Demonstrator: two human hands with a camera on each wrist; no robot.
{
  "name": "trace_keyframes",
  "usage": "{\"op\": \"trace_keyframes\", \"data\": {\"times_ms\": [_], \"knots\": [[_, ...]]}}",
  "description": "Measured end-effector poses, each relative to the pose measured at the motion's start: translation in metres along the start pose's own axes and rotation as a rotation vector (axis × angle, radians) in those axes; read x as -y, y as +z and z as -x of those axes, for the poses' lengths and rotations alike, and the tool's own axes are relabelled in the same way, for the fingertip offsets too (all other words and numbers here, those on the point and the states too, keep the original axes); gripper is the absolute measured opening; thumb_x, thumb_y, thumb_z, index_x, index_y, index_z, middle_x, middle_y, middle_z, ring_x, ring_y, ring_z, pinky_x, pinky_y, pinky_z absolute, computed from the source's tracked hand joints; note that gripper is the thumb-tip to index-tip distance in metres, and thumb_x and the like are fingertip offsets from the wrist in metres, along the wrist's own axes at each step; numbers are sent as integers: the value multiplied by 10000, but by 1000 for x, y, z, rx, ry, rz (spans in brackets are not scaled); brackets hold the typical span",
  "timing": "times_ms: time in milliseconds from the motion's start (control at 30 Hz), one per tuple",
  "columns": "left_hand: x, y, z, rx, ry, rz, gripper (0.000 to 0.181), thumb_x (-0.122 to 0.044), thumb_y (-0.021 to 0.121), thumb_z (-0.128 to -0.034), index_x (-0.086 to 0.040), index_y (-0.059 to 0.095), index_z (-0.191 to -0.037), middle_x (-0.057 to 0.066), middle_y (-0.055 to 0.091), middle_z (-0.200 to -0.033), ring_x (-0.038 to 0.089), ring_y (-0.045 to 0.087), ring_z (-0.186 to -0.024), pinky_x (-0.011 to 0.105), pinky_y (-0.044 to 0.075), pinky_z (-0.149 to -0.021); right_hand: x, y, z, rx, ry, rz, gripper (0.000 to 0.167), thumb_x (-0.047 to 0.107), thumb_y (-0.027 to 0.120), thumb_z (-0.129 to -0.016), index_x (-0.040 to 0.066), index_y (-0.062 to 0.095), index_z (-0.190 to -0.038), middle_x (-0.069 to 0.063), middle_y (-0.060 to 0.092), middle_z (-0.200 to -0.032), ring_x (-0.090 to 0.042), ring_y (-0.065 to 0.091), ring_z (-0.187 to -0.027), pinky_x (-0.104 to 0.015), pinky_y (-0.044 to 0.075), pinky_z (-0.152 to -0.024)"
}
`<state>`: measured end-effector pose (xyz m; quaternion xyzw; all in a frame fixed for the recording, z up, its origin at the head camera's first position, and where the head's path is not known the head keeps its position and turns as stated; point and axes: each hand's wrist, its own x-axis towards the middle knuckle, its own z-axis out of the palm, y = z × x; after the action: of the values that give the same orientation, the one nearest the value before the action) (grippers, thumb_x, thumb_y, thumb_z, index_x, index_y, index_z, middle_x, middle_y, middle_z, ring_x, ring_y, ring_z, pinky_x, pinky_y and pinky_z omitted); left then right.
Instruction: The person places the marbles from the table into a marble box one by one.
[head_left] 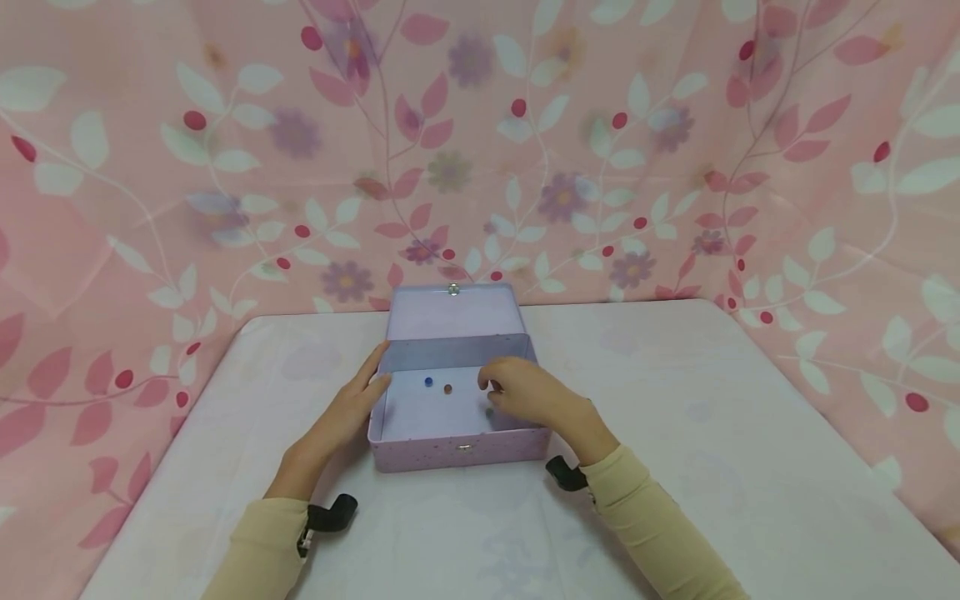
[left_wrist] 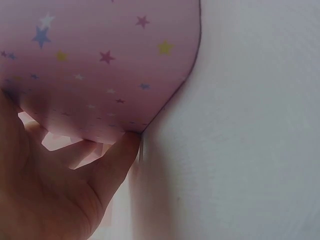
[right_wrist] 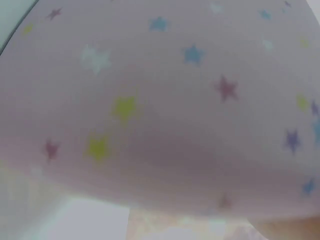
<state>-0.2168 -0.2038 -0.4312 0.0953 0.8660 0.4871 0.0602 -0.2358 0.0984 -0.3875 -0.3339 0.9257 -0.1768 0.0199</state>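
You're steadying the box (head_left: 420, 455) with your left hand (head_left: 347, 414) laid loosely along its left side, while your right hand (head_left: 531, 392), finger and thumb apart, is hovering over the green bead (head_left: 490, 412) inside, ideally aiming straight down.

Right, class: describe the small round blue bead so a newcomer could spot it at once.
On the white-covered table stands an open, lilac, rectangular box. Inside it, toward the back left, sits the small round blue bead. Its blue colour sets it apart from the small round brown bead just to its right.
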Motion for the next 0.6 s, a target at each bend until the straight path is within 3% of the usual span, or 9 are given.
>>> {"op": "trace_keyframes", "data": {"times_ms": [400, 600], "knots": [[-4, -2, 2, 8, -15, 14, 610, -503, 329, -1056, -417, 42, -1588, 10, 67, -1691, 366, 67, -1557, 698, 101, -1188, -11, -16, 15, -94, -13, -9, 176, 35, 617, -921, 64, 721, -1060, -19, 700, -985, -147, 622, -901, -318, 549, -822], [-24, -6, 10, 31, -34, 33, 610, -424, 346, -1069, -349, 61, -1603, 70, 76, -1689, 385, 63, -1553, 690, 87, -1195, -17, -20, 18, -148, -5, -11, 166, 25, 628, -914, 93, 726, -1029, -20, 696, -996, -156, 638, -943, -339, 557, -858]]}}
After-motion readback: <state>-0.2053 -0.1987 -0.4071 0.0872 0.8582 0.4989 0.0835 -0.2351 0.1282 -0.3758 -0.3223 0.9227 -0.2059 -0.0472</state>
